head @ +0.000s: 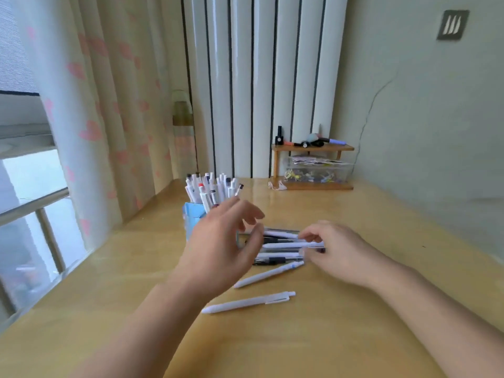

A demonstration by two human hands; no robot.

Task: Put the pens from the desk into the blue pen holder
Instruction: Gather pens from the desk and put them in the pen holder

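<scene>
Two hands over table (354, 309), left hand (218, 249) raised, fingers loose and empty, right hand (330, 246) pinching white pen (286, 245) lying crosswise, blue pen holder (192, 214) near far left edge.

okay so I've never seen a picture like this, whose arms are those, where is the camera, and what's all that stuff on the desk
No machine here: the arms belong to a person wearing a wide-angle camera on their head, so you look forward and down along them.

The left hand hovers with relaxed, spread fingers in front of a blue pen holder, already packed with upright pens.

The right hand reaches into a pile of pens lying on the wooden desk; its fingers curl at the pens' ends, though motion blur hides whether they grip one.

Two white pens lie apart, nearer the camera: one at the pile's edge, another closer still.

At the back stands a small wooden shelf with oddments on top and a clear box underneath.
</scene>
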